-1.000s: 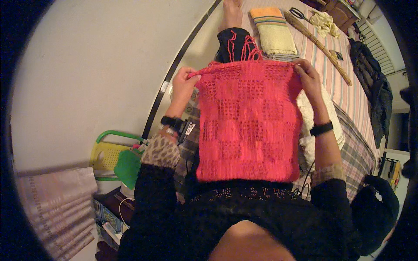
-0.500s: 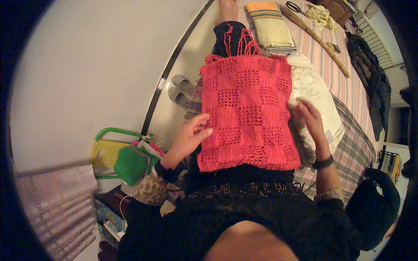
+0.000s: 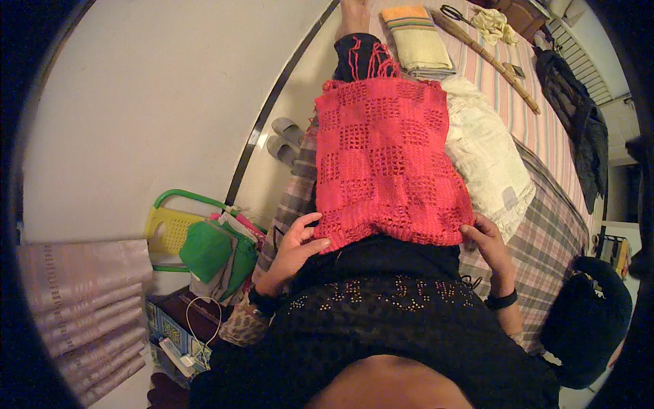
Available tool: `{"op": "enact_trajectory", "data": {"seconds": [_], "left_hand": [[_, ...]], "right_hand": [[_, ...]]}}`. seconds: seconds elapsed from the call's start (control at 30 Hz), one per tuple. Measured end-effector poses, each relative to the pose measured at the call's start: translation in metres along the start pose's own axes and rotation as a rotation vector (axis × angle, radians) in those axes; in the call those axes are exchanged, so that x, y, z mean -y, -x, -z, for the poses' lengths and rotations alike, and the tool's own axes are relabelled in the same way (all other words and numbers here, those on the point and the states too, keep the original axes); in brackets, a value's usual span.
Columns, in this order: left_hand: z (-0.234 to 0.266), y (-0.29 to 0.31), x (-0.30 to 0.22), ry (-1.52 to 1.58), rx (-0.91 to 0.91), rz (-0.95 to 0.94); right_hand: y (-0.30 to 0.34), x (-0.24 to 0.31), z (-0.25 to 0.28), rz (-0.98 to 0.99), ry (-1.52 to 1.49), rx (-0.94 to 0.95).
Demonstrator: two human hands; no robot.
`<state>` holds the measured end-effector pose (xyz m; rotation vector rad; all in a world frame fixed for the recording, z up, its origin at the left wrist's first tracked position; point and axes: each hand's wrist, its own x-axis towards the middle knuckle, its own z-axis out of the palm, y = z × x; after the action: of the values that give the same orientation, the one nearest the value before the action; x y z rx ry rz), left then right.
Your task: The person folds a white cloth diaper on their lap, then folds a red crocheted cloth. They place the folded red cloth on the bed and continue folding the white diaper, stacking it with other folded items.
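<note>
A red crocheted piece [image 3: 381,160] with a checkered pattern of solid and openwork squares lies over my lap and legs. Loose red yarn ends [image 3: 383,65] trail from its far edge. At its near left corner, my left hand [image 3: 296,247] has its thumb on the crochet and its fingers curled at the side edge. My right hand [image 3: 489,247] pinches the near right corner, thumb on top and the other fingers partly hidden. Between the two hands the near edge bows upward over my black clothing.
Right of the crochet lies a whitish cloth [image 3: 487,153] on a plaid cover [image 3: 545,211]. Farther off are a folded towel [image 3: 415,42], a straw broom [image 3: 490,61] and scissors [image 3: 452,12]. Grey slippers [image 3: 283,146] and a yellow-green chair [image 3: 167,228] stand left.
Both hands have come down from beside the crocheted piece to its near corners and taken hold there. The near edge now bows up in the middle. The view has shifted slightly.
</note>
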<state>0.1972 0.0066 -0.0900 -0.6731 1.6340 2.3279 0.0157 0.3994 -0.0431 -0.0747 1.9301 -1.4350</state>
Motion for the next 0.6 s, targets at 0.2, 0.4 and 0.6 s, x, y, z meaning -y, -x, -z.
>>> {"op": "enact_trajectory", "data": {"seconds": [0.2,0.4,0.6], "left_hand": [[-0.005,0.010,0.008,-0.042,-0.046,-0.015],[-0.008,0.003,-0.001,-0.169,0.023,0.012],[0.009,0.024,-0.012,0.089,0.131,0.011]], "right_hand": [[0.016,-0.005,-0.025,0.050,-0.196,-0.105],[0.011,-0.010,-0.017,-0.008,-0.191,-0.126],[0.016,-0.010,0.003,0.147,-0.355,-0.199]]}}
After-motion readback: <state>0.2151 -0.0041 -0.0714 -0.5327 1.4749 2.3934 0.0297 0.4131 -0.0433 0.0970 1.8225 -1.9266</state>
